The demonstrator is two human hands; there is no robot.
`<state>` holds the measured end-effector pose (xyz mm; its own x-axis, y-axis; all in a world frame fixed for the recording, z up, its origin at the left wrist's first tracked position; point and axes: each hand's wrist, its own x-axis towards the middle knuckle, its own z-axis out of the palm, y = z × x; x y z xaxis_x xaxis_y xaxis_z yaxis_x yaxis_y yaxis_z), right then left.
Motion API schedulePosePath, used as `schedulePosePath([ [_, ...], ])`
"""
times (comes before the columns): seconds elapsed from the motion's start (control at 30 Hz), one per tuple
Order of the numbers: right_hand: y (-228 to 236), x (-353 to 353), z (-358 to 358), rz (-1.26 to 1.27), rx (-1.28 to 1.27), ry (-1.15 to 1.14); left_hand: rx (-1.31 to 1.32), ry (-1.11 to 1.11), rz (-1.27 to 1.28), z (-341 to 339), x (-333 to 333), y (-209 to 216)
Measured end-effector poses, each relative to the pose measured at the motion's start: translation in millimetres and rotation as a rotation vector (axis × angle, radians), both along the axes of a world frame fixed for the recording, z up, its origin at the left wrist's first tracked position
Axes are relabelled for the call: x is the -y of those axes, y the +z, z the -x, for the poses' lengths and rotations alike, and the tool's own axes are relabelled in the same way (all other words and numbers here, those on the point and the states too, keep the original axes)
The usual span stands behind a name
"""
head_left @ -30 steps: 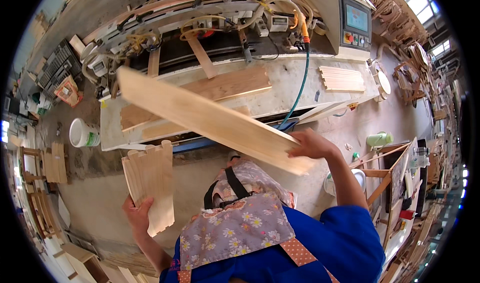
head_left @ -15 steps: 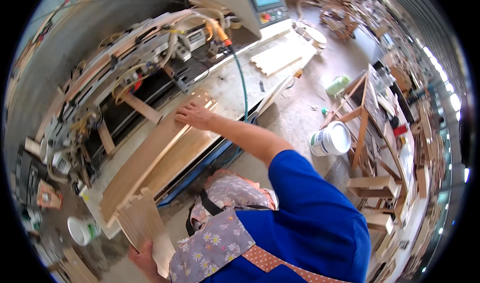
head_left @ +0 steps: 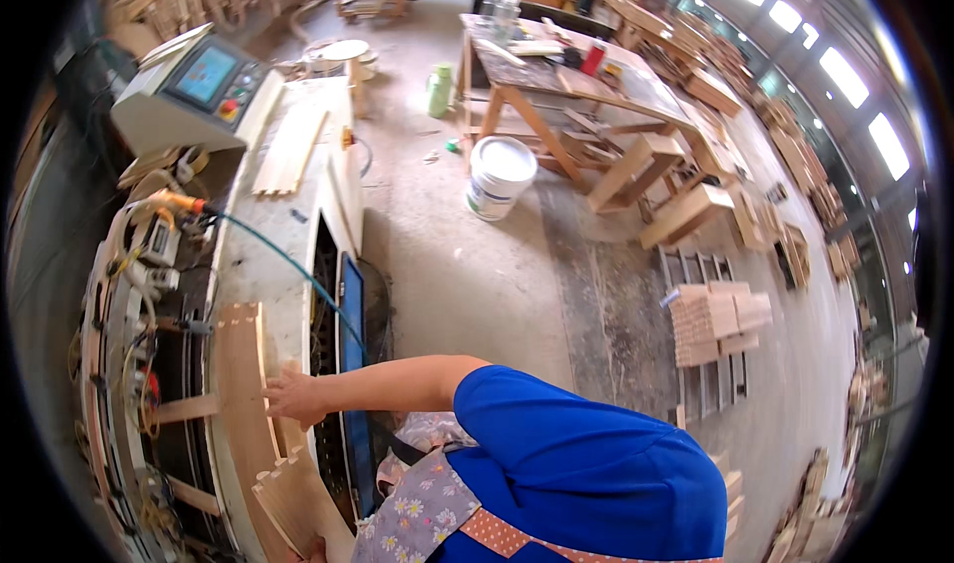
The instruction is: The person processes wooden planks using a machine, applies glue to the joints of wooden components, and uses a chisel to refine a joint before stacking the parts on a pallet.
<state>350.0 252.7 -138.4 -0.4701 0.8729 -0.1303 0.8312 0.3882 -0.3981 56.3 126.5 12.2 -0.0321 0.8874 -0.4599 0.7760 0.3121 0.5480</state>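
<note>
Right hand (head_left: pixel 295 396) is resting, fingers spread, at long board (head_left: pixel 241 379), already lying on left bench (head_left: pixel 248 260). Near left hand (head_left: pixel 316 551), mostly cut off, is gripping notched boards (head_left: pixel 298 498), unplaced.

Bright daylight overall on my feed, high windows (head_left: pixel 842 76) at upper right blown out to white. Pale boards (head_left: pixel 289 153) at upper left nearly washed out, screen (head_left: pixel 206 73) glowing blue. Left-hand wall (head_left: pixel 45 305) sits dim. I get strong fisheye bending toward the rim, black corners, right hand (head_left: pixel 296 396) a bit soft, far wood stacks (head_left: pixel 651 21) indistinct
</note>
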Motion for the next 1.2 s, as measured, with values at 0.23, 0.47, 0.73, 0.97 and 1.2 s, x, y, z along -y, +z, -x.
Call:
schedulePosePath([
  [0.23, -28.4, 32.6, -14.7, 0.057, -0.016, -0.092, 0.159, -0.344, -0.119, -52.9, -19.6, 33.8],
  [0.47, -32.7, 42.6, -47.7, 0.082, -0.401, -0.147, 0.225, -0.308, -0.084, -51.5, -27.0, -26.4],
  [0.73, 46.7, 74.3, -97.3, 0.747, -1.322, -0.472, 0.262, -0.292, -0.328, -87.3, -36.9, -23.4],
  [0.97, 86.4, 111.6, -140.1, 0.568, -1.531, -0.673, 0.138, -0.435, -0.388, -131.3, -55.8, -48.0],
  [1.2, 70.4, 111.9, -148.5, 0.475, -1.272, -0.683, 0.094, -0.595, -0.305, -166.0, -56.8, -17.9],
])
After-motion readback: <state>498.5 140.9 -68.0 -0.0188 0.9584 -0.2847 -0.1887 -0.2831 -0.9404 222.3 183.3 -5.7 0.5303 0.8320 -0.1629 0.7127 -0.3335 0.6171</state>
